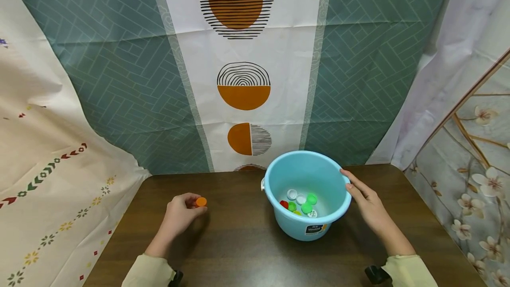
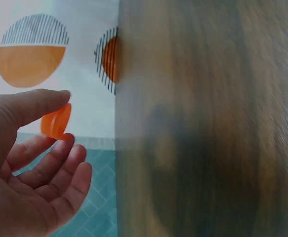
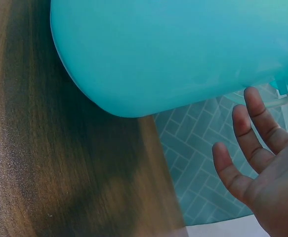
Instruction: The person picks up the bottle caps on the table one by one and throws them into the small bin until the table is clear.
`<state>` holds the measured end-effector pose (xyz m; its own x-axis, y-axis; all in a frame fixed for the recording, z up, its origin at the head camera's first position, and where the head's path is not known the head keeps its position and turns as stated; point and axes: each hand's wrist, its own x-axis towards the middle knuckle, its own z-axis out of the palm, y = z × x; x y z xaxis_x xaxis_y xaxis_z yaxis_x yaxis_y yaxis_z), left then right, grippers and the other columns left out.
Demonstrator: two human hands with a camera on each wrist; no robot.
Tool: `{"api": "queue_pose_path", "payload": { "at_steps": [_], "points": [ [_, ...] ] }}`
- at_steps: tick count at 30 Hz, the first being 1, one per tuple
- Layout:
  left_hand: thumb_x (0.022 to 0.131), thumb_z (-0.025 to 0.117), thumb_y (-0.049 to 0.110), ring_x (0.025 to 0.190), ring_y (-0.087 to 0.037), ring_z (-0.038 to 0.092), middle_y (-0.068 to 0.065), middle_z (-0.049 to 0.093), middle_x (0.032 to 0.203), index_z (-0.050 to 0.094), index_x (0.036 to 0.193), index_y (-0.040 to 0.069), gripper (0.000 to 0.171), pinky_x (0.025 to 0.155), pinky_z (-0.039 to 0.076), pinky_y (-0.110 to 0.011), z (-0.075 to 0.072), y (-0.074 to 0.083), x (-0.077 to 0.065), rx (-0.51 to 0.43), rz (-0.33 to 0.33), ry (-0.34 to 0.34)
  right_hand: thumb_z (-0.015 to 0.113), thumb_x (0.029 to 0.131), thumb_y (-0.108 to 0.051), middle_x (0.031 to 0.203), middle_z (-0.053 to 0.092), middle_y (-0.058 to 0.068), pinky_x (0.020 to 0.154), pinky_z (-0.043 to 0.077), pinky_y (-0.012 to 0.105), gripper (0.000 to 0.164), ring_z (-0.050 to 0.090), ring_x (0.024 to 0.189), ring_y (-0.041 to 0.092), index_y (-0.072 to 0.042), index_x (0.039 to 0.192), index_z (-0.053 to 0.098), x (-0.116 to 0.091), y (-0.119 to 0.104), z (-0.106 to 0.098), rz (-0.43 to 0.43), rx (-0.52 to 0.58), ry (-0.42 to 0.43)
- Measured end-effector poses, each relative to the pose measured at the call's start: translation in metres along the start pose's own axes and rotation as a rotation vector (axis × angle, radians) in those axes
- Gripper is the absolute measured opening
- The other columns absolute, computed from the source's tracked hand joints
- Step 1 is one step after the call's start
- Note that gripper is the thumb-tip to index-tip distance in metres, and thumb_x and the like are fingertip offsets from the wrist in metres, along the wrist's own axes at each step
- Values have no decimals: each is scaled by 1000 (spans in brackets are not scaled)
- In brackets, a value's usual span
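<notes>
An orange bottle cap (image 1: 201, 201) is pinched between the thumb and fingers of my left hand (image 1: 180, 216), above the left part of the table. In the left wrist view the cap (image 2: 56, 121) shows edge-on between thumb and fingertip, the other fingers loosely curled below. A light blue bucket (image 1: 287, 163) stands right of centre. My right hand (image 1: 368, 207) holds its right rim with thumb and index finger; the right wrist view shows the other fingers spread beside the bucket wall (image 3: 173, 54). Several caps, green, white, red and yellow, lie inside, among them a green cap (image 1: 307, 208).
The dark wooden table (image 1: 239, 251) ends at the back against a patterned green and white curtain (image 1: 119, 79). A cream cloth (image 1: 59, 167) hangs at the left, a floral one (image 1: 474, 189) at the right. The bucket's handle joint (image 1: 262, 184) juts out on its left.
</notes>
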<state>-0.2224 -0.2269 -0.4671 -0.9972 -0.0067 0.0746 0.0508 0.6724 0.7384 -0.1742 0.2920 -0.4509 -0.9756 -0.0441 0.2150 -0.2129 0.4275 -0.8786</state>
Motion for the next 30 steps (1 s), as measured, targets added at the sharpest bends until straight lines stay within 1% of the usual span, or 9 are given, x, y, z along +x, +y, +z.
{"api": "queue_pose_path", "payload": {
  "at_steps": [2,5,7,13,19,25,30],
  "points": [
    [76,85,20,76,-19,59,-4,67,87,71,105,4,36,65,52,-24,1,5,2,-13,18,19,40,106,-35,155,34,1,90,41,15,45,39,136,19,-31,151,37,0,1,0,2,3,0],
    [77,85,20,78,-18,62,-4,68,89,71,106,6,36,68,53,-25,3,13,5,-34,34,50,40,106,-35,155,34,1,90,42,16,45,40,134,13,-31,151,38,-1,1,1,4,10,4],
    [77,85,22,80,-18,64,-4,69,91,72,106,7,36,70,53,-24,5,18,6,-51,48,71,40,106,-35,155,34,1,90,42,16,45,39,134,11,-31,151,38,-1,1,1,2,11,2],
    [77,85,24,81,-17,66,-4,69,92,72,106,8,36,72,53,-23,10,33,11,-113,92,122,40,107,-32,156,33,2,89,41,15,45,39,132,5,-30,152,37,-1,0,0,-18,7,0],
    [76,86,25,81,-17,65,-4,68,92,72,106,10,36,72,53,-23,15,49,16,-169,102,144,40,107,-32,155,35,3,88,43,16,45,40,128,0,-29,152,37,-1,0,1,-20,12,4],
    [77,85,24,84,-20,65,-3,68,93,72,107,11,35,71,54,-25,20,67,19,-218,123,145,40,107,-32,155,35,3,88,44,16,45,40,129,3,-29,152,37,-1,0,0,-17,9,4],
    [77,85,27,82,-17,63,-1,68,91,73,104,13,33,69,53,-28,23,81,23,-229,153,149,40,107,-32,155,35,3,88,43,16,45,40,129,3,-29,152,37,0,0,0,-21,14,3]
  ]
}}
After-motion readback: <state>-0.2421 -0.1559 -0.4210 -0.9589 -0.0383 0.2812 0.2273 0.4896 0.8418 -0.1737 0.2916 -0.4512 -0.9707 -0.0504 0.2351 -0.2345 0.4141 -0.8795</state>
